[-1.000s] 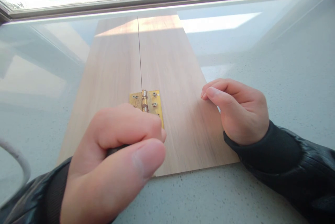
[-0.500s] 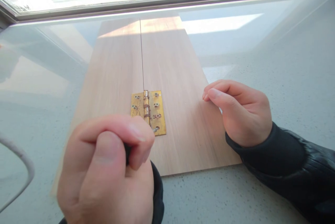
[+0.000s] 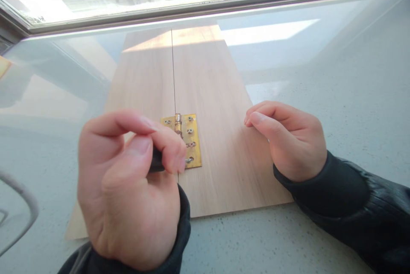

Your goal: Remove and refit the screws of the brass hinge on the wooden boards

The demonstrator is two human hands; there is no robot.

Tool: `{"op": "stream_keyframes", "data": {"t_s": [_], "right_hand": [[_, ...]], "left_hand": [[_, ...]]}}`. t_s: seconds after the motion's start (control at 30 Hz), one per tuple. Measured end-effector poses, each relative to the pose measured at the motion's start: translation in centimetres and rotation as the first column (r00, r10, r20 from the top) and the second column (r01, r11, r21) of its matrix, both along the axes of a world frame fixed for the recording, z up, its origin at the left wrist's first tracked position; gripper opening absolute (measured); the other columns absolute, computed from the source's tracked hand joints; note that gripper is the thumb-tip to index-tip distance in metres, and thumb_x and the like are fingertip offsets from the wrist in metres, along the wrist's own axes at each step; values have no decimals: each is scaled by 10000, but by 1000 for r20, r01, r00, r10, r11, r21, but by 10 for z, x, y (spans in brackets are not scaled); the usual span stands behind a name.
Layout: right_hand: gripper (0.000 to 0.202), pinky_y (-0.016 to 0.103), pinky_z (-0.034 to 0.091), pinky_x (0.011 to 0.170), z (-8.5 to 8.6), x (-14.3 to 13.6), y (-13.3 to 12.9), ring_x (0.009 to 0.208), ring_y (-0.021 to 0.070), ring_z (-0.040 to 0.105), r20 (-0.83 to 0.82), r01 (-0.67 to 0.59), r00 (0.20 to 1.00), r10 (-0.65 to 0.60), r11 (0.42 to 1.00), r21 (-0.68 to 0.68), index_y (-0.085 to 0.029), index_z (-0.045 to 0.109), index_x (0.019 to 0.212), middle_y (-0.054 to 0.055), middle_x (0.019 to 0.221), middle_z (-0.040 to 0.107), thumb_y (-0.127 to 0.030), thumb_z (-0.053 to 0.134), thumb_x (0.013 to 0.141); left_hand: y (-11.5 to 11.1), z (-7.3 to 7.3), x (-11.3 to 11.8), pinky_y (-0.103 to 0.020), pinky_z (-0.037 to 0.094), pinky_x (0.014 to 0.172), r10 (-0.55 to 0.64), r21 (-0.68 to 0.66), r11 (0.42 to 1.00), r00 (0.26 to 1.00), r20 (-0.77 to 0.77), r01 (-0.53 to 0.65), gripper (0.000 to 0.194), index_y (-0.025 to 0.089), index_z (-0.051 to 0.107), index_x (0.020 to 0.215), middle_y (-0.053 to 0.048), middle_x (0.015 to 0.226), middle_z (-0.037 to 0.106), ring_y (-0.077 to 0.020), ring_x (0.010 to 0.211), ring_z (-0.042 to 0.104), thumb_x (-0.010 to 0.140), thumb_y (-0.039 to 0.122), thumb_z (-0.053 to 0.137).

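Observation:
My left hand is closed around the black handle of a screwdriver, most of which my fingers hide. A bit of metal shows past my fingertips at the lowest screw on the right leaf of a brass hinge. The hinge lies across the seam between two pale wooden boards, with several cross-head screws in it. My left hand covers the hinge's lower left part. Over the boards' right edge, my right hand rests with fingers curled and thumb against them; whatever is inside, if anything, is hidden.
The boards lie on a speckled white sill below a window frame. A pale cable loops at the left edge. A yellowish corner of something shows at far left. Sunlight falls across the boards' far end.
My left hand has turned and shifted its grip on the screwdriver, showing more of the black handle. The right hand stays in almost the same place. The view has shifted slightly.

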State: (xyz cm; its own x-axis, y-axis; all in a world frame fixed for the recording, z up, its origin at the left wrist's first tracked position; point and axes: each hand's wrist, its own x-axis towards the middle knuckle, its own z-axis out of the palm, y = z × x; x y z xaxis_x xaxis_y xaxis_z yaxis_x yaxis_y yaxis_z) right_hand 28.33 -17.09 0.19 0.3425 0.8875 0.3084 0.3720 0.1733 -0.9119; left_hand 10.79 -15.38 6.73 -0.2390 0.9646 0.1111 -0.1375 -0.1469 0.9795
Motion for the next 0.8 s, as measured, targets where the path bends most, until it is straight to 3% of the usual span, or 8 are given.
{"op": "stream_keyframes", "data": {"t_s": [0.1,0.23,0.37,0.47,0.53,0.63,0.73,0.8], "right_hand": [[217,303,435,574,0,0,0,736,158,601,4,-5,1000,5,1000,-2,-236,670,661,12,732,667,-293,648,870],[205,305,448,588,0,1,-1,720,156,600,-4,-10,1000,10,1000,4,-242,673,670,7,723,663,-279,647,870],[205,308,448,590,0,1,-1,707,154,596,-13,-10,1000,10,1000,4,-242,672,666,5,720,658,-261,648,869],[202,307,447,588,-1,1,0,699,153,594,-15,-15,1000,15,1000,3,-244,676,668,5,714,658,-254,645,868],[202,306,453,594,-1,1,0,700,152,595,-13,-18,1000,19,1000,4,-243,676,670,5,715,660,-254,641,869],[207,302,452,588,0,0,0,707,153,599,-7,-19,1000,19,1000,3,-231,664,662,7,714,661,-261,640,866],[215,297,445,576,1,0,-1,703,152,601,-2,-16,1000,16,1000,1,-222,654,653,7,706,658,-267,638,863],[218,294,446,576,2,0,-1,702,150,600,-1,-15,1000,15,1000,1,-223,653,651,5,706,658,-265,636,865]], "left_hand": [[-15,-9,6,-354,551,641,139,66,989,989,-40,-136,247,239,609,930,39,624,565,-172,594,567,907,85,418],[-24,-15,5,-311,447,536,169,1,986,985,-32,-169,397,234,550,737,40,537,407,-154,522,445,1004,86,297],[-18,-14,-3,-272,305,450,-52,82,995,999,-16,53,347,209,451,596,45,504,281,-111,453,308,931,121,437],[-8,-6,-7,-271,249,406,-256,-53,966,964,-68,253,389,188,387,456,23,443,321,-92,418,311,780,146,598],[-3,0,-5,-266,243,372,-286,-110,954,957,-54,279,391,193,387,388,21,384,322,-87,370,302,695,159,626],[-7,3,2,-279,334,389,-23,-95,995,999,-44,18,277,221,504,445,27,373,385,-121,361,357,700,122,547],[-19,-1,11,-344,516,594,305,20,952,945,-116,-305,315,228,553,600,21,551,543,-165,538,545,784,2,432],[-27,-7,14,-379,540,635,361,71,933,921,-150,-354,368,226,554,645,13,610,552,-181,580,561,827,-35,369]]}}
